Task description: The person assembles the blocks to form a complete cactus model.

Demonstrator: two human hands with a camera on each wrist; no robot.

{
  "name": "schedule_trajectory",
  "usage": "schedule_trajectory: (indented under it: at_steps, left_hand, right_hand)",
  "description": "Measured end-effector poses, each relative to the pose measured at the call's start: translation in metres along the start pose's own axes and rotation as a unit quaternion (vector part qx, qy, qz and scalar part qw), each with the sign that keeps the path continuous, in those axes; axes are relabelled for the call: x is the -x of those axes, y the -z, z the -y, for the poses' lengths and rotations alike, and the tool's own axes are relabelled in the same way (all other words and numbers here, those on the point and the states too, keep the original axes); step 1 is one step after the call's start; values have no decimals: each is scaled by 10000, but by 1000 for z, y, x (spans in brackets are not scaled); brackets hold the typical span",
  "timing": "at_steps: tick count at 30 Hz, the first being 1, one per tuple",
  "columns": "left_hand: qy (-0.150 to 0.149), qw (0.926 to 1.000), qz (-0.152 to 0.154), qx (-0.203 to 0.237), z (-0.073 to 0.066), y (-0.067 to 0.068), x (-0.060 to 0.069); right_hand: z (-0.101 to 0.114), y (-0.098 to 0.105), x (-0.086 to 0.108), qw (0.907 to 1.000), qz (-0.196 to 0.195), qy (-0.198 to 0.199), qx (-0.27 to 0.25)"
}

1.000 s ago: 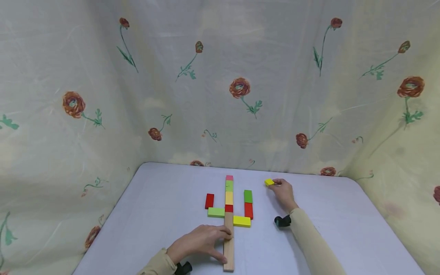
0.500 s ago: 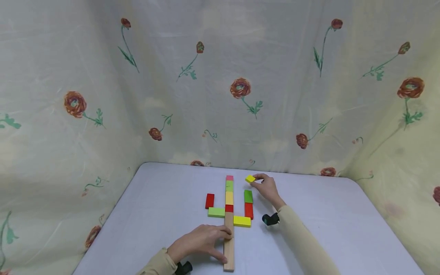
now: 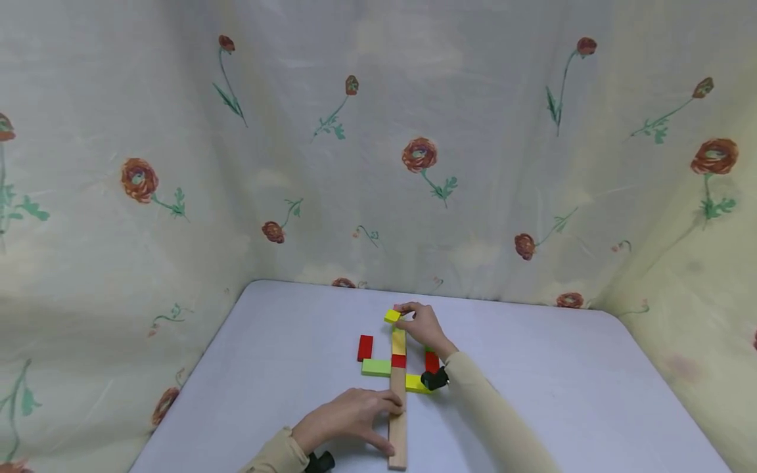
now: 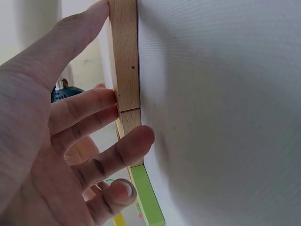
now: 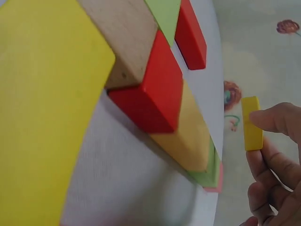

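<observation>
My right hand (image 3: 427,330) pinches a small yellow block (image 3: 392,316) between thumb and fingertips, over the far end of a straight row of blocks. In the right wrist view this yellow block (image 5: 253,136) is up off the table, apart from the row. My left hand (image 3: 353,415) rests its thumb and fingertips against the plain wooden blocks (image 3: 398,433) at the near end, its fingers spread. Farther along the row lie a red block (image 3: 399,361) and a pale yellow block (image 3: 399,342). My right hand hides the row's far tip in the head view.
A light green block (image 3: 376,368) juts left from the row, with a red block (image 3: 365,347) beyond it. To the right lie a yellow block (image 3: 416,383) and another red block (image 3: 432,361), partly covered by the right wrist camera (image 3: 435,379). Flowered cloth (image 3: 461,217) hangs behind the table.
My right hand has carried the small yellow block leftward, from right of the layout to over the row's far end. My left hand keeps its place on the wooden blocks.
</observation>
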State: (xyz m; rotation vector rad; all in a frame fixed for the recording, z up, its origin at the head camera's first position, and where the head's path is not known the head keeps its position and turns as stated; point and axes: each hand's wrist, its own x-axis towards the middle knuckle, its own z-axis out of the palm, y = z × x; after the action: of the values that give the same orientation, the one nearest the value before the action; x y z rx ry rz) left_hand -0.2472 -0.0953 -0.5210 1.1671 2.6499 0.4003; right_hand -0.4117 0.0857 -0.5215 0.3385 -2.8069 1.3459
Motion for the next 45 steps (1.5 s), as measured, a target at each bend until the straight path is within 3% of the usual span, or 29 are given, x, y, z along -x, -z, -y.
schedule_trajectory:
  at_steps: [13, 24, 45]
  left_hand:
    - [-248, 9996, -97, -13, 0, 2, -1]
    - [-253, 9997, -55, 21, -1, 0, -5]
    - [-319, 9995, -48, 62, -6, 3, -7]
  right_hand:
    - [19, -18, -4, 9959, 707, -193, 524]
    - [16, -26, -7, 9913, 836, -169, 999]
    - [21, -25, -4, 9883, 1248, -338, 808]
